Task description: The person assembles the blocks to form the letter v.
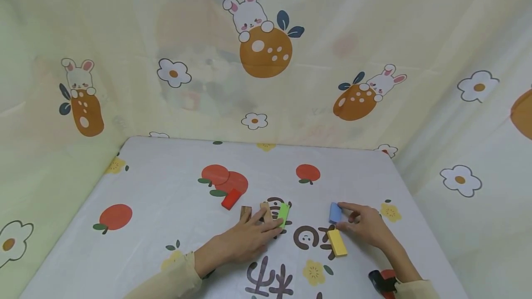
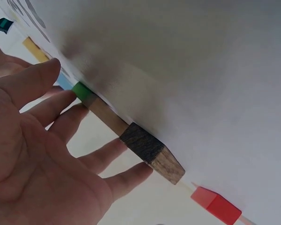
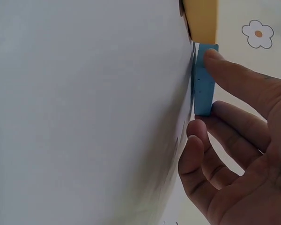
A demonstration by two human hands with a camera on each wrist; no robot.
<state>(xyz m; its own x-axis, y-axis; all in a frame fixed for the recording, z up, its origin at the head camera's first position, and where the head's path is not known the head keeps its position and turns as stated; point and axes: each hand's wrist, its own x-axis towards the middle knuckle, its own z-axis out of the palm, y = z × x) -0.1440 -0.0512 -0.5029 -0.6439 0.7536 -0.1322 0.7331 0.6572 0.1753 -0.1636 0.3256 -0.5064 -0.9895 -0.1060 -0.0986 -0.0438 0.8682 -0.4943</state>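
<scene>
My right hand (image 1: 367, 226) pinches a blue block (image 1: 335, 213) by its two ends, between thumb and index finger, at the tabletop. Just nearer to me lies a yellow block (image 1: 337, 243). My left hand (image 1: 243, 241) reaches over the middle of the table with fingers spread and nearly straight. Its fingertips touch a row of blocks: a dark brown wooden block (image 1: 245, 211), a pale wooden block (image 1: 266, 210) and a green block (image 1: 284, 212). In the left wrist view, the brown block (image 2: 147, 149) stands beside the ring and little fingertips.
A red block (image 1: 231, 199) lies farther back, left of the row. The white tablecloth (image 1: 166, 188) has printed fruit, flowers and lettering. Printed curtains (image 1: 199, 114) hang behind the table and at both sides. A black strap device (image 1: 380, 283) sits on my right wrist.
</scene>
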